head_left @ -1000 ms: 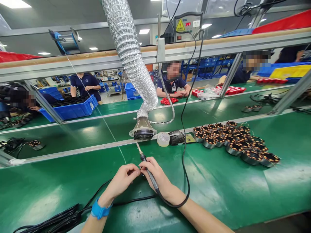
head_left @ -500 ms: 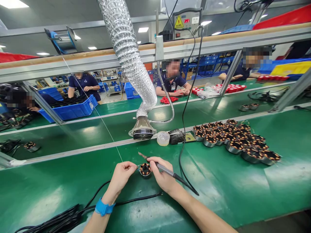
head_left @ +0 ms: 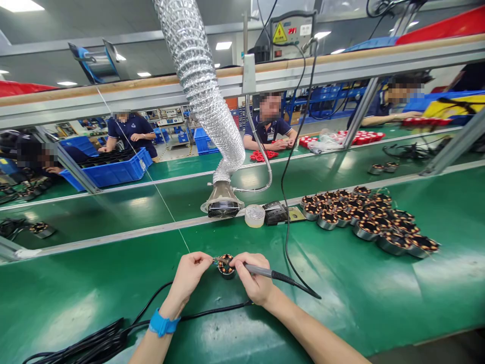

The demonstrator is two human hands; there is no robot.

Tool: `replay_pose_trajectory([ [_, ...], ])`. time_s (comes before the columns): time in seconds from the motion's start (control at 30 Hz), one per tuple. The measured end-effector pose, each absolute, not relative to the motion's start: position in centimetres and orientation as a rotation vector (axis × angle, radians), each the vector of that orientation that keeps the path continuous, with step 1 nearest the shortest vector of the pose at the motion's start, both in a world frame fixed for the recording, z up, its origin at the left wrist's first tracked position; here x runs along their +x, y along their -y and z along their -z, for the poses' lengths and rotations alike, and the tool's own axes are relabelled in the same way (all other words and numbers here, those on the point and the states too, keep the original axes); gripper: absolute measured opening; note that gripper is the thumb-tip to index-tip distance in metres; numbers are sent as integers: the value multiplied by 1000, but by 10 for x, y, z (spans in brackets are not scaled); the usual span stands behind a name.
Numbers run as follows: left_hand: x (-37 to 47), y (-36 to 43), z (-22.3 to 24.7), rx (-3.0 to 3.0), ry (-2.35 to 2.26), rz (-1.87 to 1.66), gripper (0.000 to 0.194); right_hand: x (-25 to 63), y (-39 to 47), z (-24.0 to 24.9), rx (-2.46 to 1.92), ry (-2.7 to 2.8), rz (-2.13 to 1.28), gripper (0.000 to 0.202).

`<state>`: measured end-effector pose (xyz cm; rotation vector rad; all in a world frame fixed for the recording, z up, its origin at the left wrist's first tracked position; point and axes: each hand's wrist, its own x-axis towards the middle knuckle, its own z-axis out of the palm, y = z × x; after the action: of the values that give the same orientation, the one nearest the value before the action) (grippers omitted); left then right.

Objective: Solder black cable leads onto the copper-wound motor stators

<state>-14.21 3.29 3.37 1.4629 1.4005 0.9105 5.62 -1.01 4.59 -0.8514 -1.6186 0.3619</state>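
Note:
On the bench a motor stator with copper windings stands between my hands. My left hand, with a blue band on its wrist, is closed in a pinch at the stator's left side. A thin strand of solder wire runs down from above into its fingers. Fine leads show at the fingertips, too small to make out fully. In my right hand is a soldering iron, its tip pointing left over the stator's upper edge, close to my left fingertips. Whether the tip touches a lead I cannot tell.
Several stators crowd the bench at right. An extraction duct hangs ahead, near a round tub and an iron holder. Black cables lie front left. The iron's cord hangs at right. Co-workers sit across.
My right hand has tilted the soldering iron, bringing its tip down from above the stator to my left fingertips. My left hand keeps its pinch in nearly the same place.

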Motion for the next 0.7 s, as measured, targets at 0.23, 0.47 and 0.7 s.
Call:
replay_pose_trajectory([
  [0.23, -142, -33, -36, 1452, -1399, -917, 28, 57, 9, -42, -869, 1521, -450, 25],
  [0.47, -142, -33, -36, 1452, -1413, -909, 28, 58, 9, -40, -881, 1497, -449, 25],
  [0.7, -142, -33, -36, 1431, -1416, -907, 27, 57, 10, -45, -856, 1492, -414, 24],
])
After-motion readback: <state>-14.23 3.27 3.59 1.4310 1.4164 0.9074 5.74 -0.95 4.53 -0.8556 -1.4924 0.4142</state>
